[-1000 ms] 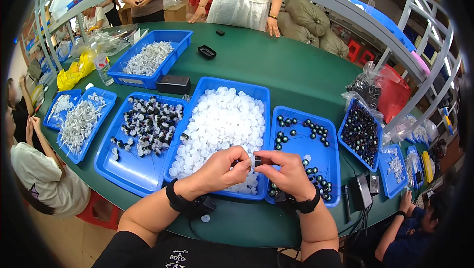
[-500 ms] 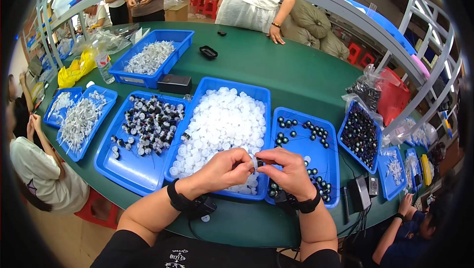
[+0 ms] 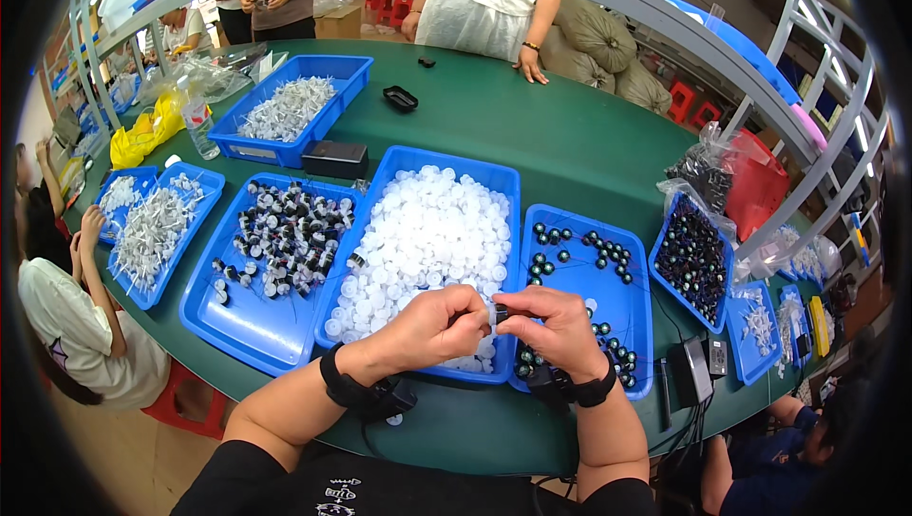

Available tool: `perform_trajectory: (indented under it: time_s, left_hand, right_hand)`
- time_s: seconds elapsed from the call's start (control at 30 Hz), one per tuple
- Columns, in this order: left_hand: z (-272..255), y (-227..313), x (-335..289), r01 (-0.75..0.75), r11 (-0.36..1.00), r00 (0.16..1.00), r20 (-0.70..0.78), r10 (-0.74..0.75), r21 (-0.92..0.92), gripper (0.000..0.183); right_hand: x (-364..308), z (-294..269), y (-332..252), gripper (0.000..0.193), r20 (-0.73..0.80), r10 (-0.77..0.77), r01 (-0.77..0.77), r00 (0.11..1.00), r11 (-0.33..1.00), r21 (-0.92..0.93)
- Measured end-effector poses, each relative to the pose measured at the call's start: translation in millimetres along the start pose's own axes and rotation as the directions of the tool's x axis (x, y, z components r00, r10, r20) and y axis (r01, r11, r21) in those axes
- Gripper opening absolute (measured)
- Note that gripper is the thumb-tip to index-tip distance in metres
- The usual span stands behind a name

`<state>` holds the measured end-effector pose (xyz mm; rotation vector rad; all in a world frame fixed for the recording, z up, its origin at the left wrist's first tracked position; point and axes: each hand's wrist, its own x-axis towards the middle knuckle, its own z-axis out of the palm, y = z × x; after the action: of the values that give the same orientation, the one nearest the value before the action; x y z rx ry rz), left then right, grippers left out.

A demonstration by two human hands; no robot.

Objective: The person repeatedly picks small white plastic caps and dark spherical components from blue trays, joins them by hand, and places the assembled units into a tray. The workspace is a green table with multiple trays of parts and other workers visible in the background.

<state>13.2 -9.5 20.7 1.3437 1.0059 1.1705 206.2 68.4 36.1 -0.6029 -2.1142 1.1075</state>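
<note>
My left hand (image 3: 439,324) and my right hand (image 3: 548,325) meet fingertip to fingertip over the near edge of two blue trays. Between them they pinch a small white cap with a dark part (image 3: 496,313). Under the left hand lies a blue tray heaped with white round caps (image 3: 429,233). Under the right hand lies a blue tray of small dark round parts (image 3: 587,259). Both wrists wear black bands.
A blue tray of black-and-white assembled pieces (image 3: 281,231) sits to the left, with more blue trays of white parts (image 3: 152,226) beyond. Dark parts fill a tray (image 3: 694,258) on the right. People stand at the far side of the green table (image 3: 570,136); others sit at left and lower right.
My hands stay together in the same place; the fingers have shifted slightly around the small piece held between them.
</note>
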Motion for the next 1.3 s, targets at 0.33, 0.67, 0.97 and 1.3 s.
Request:
perform_trajectory:
  time_s: [0.33,0.67,0.97,1.3]
  left_hand:
    - [4,-1,2,-0.047,0.978,0.998,-0.024,0.053,0.201,0.006]
    - [3,-6,3,-0.085,0.982,0.993,-0.062,0.096,0.171,0.005]
    - [3,-4,10,-0.403,0.815,0.889,-0.034,0.457,0.415,0.003]
    - [5,-2,9,-0.301,0.891,0.942,-0.04,0.334,0.34,0.006]
  right_hand:
    - [2,-4,5,0.03,0.02,-0.178,0.179,0.984,0.977,-0.12]
    - [4,5,9,0.031,-0.045,-0.339,0.316,0.94,0.912,-0.26]
    - [2,-2,0,0.03,-0.047,-0.045,0.046,0.998,0.999,0.015]
    - [3,-3,2,0.027,-0.036,-0.135,0.131,0.99,0.985,-0.112]
